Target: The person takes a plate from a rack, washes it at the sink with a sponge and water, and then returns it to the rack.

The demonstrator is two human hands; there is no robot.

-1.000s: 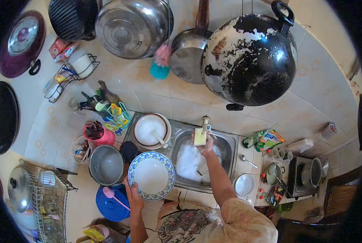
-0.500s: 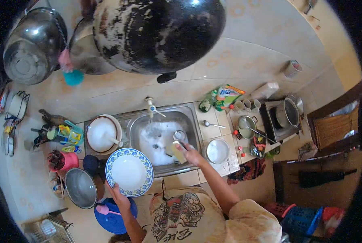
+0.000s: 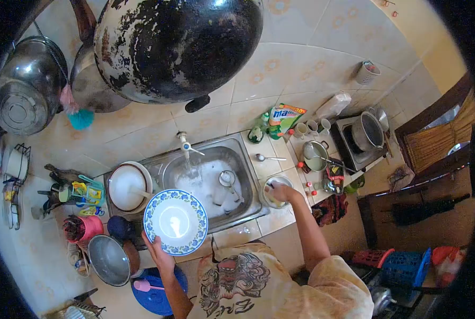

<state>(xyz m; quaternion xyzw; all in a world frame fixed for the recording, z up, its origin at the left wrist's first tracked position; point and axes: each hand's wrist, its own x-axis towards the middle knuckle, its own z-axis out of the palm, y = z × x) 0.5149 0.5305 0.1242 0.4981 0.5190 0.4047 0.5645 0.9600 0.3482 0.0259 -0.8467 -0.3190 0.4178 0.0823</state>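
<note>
My left hand [image 3: 160, 256] grips the lower rim of a white plate with a blue floral border [image 3: 175, 221], held tilted over the front left corner of the steel sink [image 3: 250, 182]. My right hand [image 3: 282, 192] is down in a small white bowl [image 3: 270, 184] on the tiled counter to the right of the sink; the yellow sponge it carried is hidden under the fingers. The sink holds soapy water [image 3: 203, 183], with a tap [image 3: 185, 146] at its back edge.
A large white bowl [image 3: 125, 186] sits left of the sink, with a steel pot [image 3: 108, 260] and blue lid [image 3: 155, 290] nearer me. A spoon [image 3: 269, 158], detergent bag [image 3: 283, 119], cups and a small stove with a pot [image 3: 366, 131] stand right. A blackened wok [image 3: 179, 45] hangs above.
My right hand moved from the tap down across the sink and over to the small bowl on the right. The plate stayed in my left hand. The view swung to the right.
</note>
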